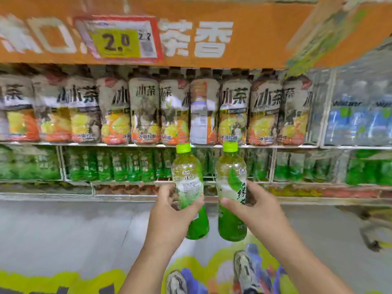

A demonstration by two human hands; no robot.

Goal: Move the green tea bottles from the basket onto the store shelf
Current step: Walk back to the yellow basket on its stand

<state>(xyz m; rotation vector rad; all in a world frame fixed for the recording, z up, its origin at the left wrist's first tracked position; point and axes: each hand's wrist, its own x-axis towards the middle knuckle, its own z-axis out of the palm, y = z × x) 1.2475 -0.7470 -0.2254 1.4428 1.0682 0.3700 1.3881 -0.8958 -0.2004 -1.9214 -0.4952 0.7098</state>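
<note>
My left hand (169, 213) grips a green tea bottle (188, 183) around its middle, holding it upright in front of the shelf. My right hand (252, 206) grips a second green tea bottle (231, 187) the same way, just to the right of the first. Both bottles have bright green caps that reach the edge of the shelf above. Behind them runs the green tea shelf (127, 182), with rows of green bottles (110, 164) to the left and right and a gap directly behind the two held bottles. The basket is not in view.
The shelf above holds a row of orange-labelled tea bottles (146, 111), with water bottles (358, 119) to the right. An orange banner with a yellow price tag (118, 39) hangs overhead. Grey floor and my shoes (244, 270) lie below.
</note>
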